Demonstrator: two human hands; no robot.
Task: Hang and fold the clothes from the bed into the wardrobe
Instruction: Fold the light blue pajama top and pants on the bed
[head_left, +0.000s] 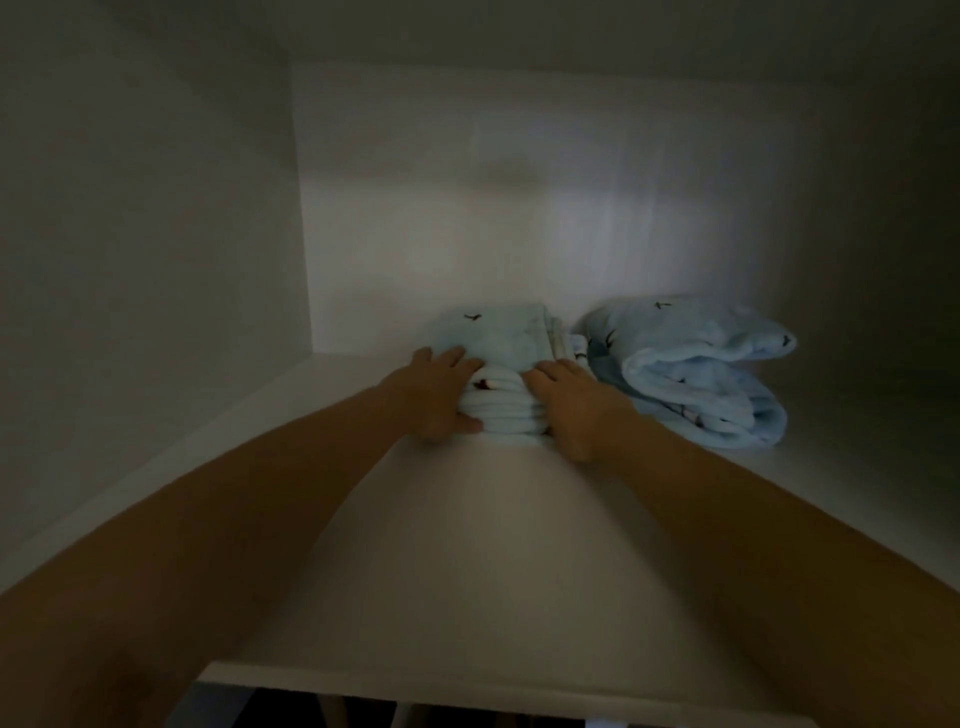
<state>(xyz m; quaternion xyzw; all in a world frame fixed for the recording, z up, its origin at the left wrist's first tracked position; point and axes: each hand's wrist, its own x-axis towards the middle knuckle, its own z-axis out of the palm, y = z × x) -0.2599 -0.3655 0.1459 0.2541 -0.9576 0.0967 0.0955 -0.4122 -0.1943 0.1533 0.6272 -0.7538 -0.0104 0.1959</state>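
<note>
1. Head view, scene: a dim white wardrobe shelf (467, 545) seen from above and in front, with both bare forearms reaching in.
2. Head view, the task's thing: a folded blue garment (498, 343), soft and fleecy, sits toward the back of the shelf, near the middle.
3. Head view, hands: the left hand (436, 397) clamps the garment's left side, fingers over the top and thumb across the front folds. The right hand (569, 410) clasps the right side, fingers over the top; its thumb is hidden.
4. Head view, neighbour: a second folded bundle (691, 374) of the same blue fleece lies just beside it on the right, seemingly touching at the back.
5. Risk: the thick folds look squeezed between the hands, so they may spring open or slump on release.
6. Risk: a sideways push to the right could shove or unroll the second bundle.
7. Risk: the poor light could hide a loose edge trailing out.
8. Writing: no brand, label or readable text. Small dark printed marks dot both fleeces, too small to identify.
</note>
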